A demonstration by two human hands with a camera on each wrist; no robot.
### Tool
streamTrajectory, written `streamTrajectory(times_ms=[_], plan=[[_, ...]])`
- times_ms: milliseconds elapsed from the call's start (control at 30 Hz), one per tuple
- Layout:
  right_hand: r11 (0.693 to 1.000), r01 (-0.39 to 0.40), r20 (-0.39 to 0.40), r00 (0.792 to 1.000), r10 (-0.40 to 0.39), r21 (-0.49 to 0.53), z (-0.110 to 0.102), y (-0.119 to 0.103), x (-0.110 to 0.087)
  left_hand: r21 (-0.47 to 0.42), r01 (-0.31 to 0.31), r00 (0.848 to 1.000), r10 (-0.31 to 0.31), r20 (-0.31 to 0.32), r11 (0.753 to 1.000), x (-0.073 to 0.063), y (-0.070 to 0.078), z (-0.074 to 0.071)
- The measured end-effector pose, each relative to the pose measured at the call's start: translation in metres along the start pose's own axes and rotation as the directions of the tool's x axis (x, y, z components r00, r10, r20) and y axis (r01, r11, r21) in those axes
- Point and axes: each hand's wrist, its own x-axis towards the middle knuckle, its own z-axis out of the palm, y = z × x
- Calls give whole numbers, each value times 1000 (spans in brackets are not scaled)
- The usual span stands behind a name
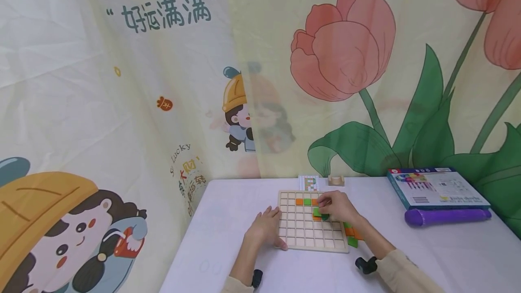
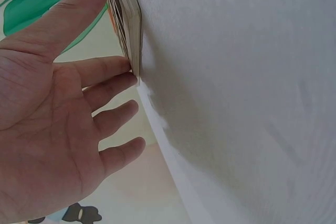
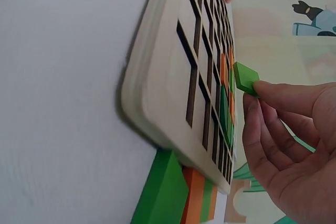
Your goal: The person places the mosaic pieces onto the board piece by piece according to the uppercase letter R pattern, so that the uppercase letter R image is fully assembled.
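A light wooden grid board point(image 1: 301, 230) lies on the table. My left hand point(image 1: 265, 228) rests at its left side, fingers spread and fairly straight, touching the edge; in the left wrist view the thumb point(image 2: 79, 11) reaches along the board. Over the board's right half, my right hand point(image 1: 338, 207) pinches a small light green square tile point(image 3: 245, 78) between thumb and fingers, held just off the grid. An orange and green row of tiles point(image 1: 307, 201) sits in an upper row of squares. Below the held tile lie an orange tile point(image 1: 316, 218) and a dark green tile point(image 3: 225, 116).
Loose green and orange pieces point(image 1: 352, 241) lie against the board's right edge. Behind the board are a small patterned card point(image 1: 311, 183) and a wooden piece point(image 1: 336, 181). A flat box point(image 1: 437, 189) and a purple cylinder point(image 1: 447, 217) occupy the right side. A printed curtain backs the table.
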Motion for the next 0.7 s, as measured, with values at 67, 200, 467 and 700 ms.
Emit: streamTrajectory(times_ms=[67,200,467,700], plan=[[1000,9,6,1000,-9,16,5,0,2,-2,3,1000,-3,2,1000,0,0,0],[997,58,12,998,-58,54,12,-1,3,-4,8,1000,-8,0,1000,1,0,1],[998,68,-2,998,-68,16,25,-8,5,1,8,1000,-8,-7,1000,5,-1,5],[999,40,-7,999,-41,-22,33,-12,3,-2,4,1000,-4,-7,1000,6,-3,5]])
